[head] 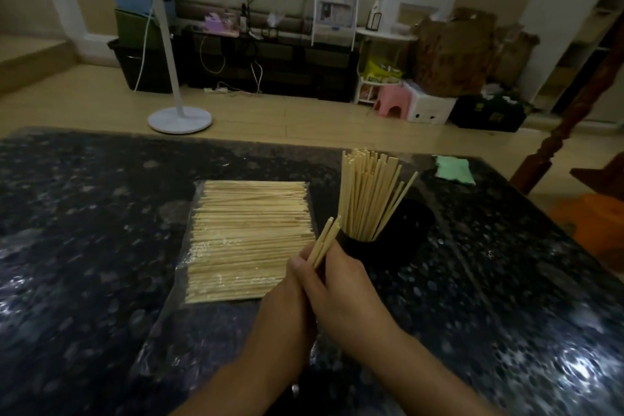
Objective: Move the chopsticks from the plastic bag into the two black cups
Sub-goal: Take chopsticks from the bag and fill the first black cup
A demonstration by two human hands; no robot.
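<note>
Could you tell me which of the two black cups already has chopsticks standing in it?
The nearer black cup, just beyond the right hand, holds the upright chopsticks. The second black cup, behind it to the right, appears empty.

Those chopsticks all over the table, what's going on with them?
A person is sorting chopsticks. Both hands, left hand and right hand, hold a small bunch of chopsticks just beside a black cup that already stands full of them. A second black cup sits behind it, apparently empty. Many more still lie in the plastic bag on the dark table.
</note>
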